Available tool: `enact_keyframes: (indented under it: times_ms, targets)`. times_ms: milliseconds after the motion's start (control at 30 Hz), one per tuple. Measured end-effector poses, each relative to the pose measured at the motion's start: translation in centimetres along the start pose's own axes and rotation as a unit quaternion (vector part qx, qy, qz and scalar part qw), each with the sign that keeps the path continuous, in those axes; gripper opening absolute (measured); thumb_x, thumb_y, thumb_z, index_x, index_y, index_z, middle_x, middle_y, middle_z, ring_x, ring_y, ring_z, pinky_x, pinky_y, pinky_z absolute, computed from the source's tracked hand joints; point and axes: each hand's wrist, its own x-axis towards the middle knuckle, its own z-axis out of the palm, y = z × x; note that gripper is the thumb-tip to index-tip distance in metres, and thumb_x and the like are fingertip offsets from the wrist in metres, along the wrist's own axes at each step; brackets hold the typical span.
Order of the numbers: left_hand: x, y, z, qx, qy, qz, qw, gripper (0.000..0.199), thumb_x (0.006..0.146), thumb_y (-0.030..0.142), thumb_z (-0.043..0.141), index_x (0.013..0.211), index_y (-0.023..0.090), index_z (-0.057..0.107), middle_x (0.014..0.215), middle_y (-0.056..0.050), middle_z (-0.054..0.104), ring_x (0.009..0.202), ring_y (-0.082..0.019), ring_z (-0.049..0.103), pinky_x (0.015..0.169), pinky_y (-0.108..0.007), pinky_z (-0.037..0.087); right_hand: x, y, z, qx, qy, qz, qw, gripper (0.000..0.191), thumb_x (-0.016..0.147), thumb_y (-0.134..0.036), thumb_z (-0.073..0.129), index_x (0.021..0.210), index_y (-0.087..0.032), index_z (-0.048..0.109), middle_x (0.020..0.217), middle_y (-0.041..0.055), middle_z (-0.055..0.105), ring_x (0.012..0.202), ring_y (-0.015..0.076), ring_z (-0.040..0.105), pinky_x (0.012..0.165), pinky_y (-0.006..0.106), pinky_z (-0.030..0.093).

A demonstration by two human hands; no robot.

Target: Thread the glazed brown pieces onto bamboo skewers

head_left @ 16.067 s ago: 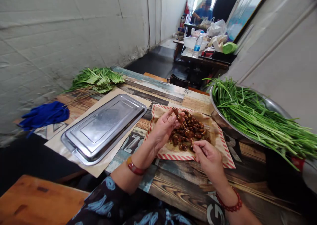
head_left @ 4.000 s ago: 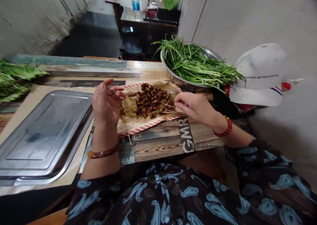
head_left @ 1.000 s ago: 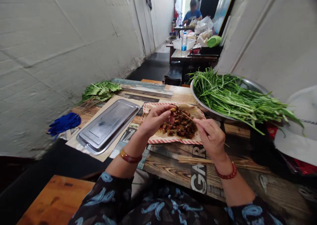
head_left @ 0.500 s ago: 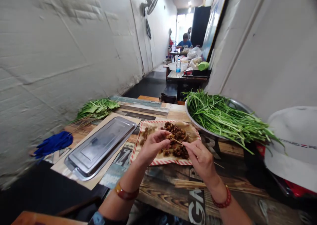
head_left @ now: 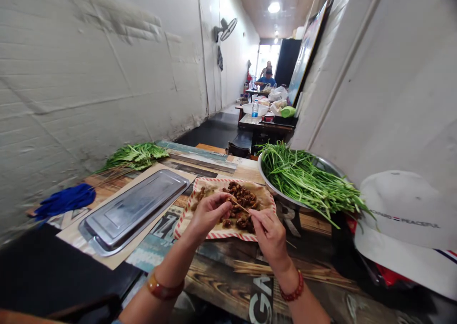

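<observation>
My left hand (head_left: 206, 215) is closed in a pinch on a small brown, glossy food piece, mostly hidden by the fingers. Between the fingertips of my right hand (head_left: 270, 232) is a thin wooden skewer (head_left: 240, 206), slanting up to the left with its tip at that piece. Both hands hover over a shallow tray (head_left: 179, 225) lined with brownish paper and edged in red and white stripes. Dark brown, shiny pieces (head_left: 244, 195) lie heaped in it; their exact kind is not clear. Loose wooden skewers (head_left: 252, 268) lie on the table just in front of me.
On the left are a metal tray (head_left: 134, 212) on cardboard, a blue glove (head_left: 66, 200) and leafy skewered greens (head_left: 135, 156). A metal bowl (head_left: 276, 188) heaped with long green chives (head_left: 307, 179) and a white cap (head_left: 400, 210) stand right. People (head_left: 266, 78) are at a far table.
The view has tilted up and shifted slightly, so the table things appear further left. Both hands keep their hold; the skewer tip stays at the brown piece.
</observation>
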Motion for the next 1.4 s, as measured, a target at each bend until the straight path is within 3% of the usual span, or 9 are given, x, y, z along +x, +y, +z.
enact_keyframes:
  times_ms: [167,300,567,800,1033,1167,1400]
  targets:
    - [-0.7,0.0,0.9,0.074,-0.048,0.014,0.996,0.032,0.071,0.037,0.074,0.091,0.013,0.069,0.072,-0.002,0.065,0.056,-0.011,0.057,0.055,-0.024,0.044,0.3,-0.5,-0.2,0.013,0.005,0.013,1.0,0.021,0.094,-0.017,0.052,0.106,-0.021,0.069,0.085,0.0035,0.066,0.079,0.0128,0.063,0.076,0.027,0.054]
    - [-1.2,-0.6,1.0,0.095,-0.033,0.031,0.994,0.033,0.07,0.035,0.075,0.095,0.013,0.071,0.075,-0.004,0.067,0.058,-0.012,0.057,0.056,-0.025,0.046,0.3,-0.7,-0.3,0.005,0.01,0.014,1.0,0.021,0.094,-0.019,0.052,0.105,-0.021,0.069,0.085,0.0039,0.068,0.079,0.0132,0.064,0.077,0.028,0.054]
    - [-1.2,-0.2,-0.5,0.022,0.007,0.009,1.0,0.036,0.073,0.033,0.075,0.104,0.016,0.067,0.064,0.002,0.06,0.056,-0.009,0.053,0.058,-0.022,0.043,0.3,-0.6,-0.4,0.017,0.003,0.008,1.0,0.026,0.095,-0.017,0.05,0.112,-0.024,0.068,0.089,0.0041,0.068,0.081,0.0128,0.065,0.077,0.027,0.055]
    - [0.6,-1.6,-1.9,-0.067,0.028,0.007,0.997,0.032,0.07,0.032,0.079,0.096,0.018,0.07,0.074,0.001,0.062,0.059,-0.008,0.053,0.056,-0.02,0.042,0.1,-0.1,-0.5,0.006,-0.006,0.017,1.0,0.029,0.094,-0.014,0.05,0.117,-0.025,0.066,0.09,0.0042,0.067,0.082,0.013,0.064,0.076,0.028,0.056]
    - [2.3,-1.6,-2.4,-0.097,-0.009,-0.028,0.995,0.029,0.074,0.029,0.076,0.1,0.017,0.07,0.067,0.0,0.063,0.056,-0.008,0.055,0.055,-0.02,0.043,-0.3,0.7,-0.6,-0.034,-0.019,0.032,0.999,0.03,0.093,-0.013,0.052,0.116,-0.026,0.067,0.093,0.0046,0.069,0.085,0.0146,0.066,0.078,0.029,0.056]
    - [3.5,-1.8,-2.2,-0.134,-0.044,-0.042,0.989,0.029,0.074,0.027,0.074,0.101,0.017,0.069,0.091,-0.006,0.071,0.072,-0.013,0.065,0.068,-0.026,0.052,-0.2,0.6,-1.2,-0.045,-0.043,0.046,0.997,0.034,0.091,-0.012,0.054,0.119,-0.028,0.066,0.093,0.0043,0.068,0.086,0.0147,0.065,0.078,0.029,0.056]
    - [4.7,-2.8,-2.1,-0.177,-0.065,-0.047,0.981,0.025,0.077,0.021,0.071,0.102,0.019,0.065,0.092,-0.005,0.071,0.066,-0.01,0.063,0.061,-0.022,0.051,0.3,0.1,-1.7,-0.081,-0.065,0.052,0.993,0.049,0.089,-0.009,0.058,0.131,-0.034,0.057,0.097,0.0034,0.068,0.086,0.0147,0.066,0.076,0.027,0.056]
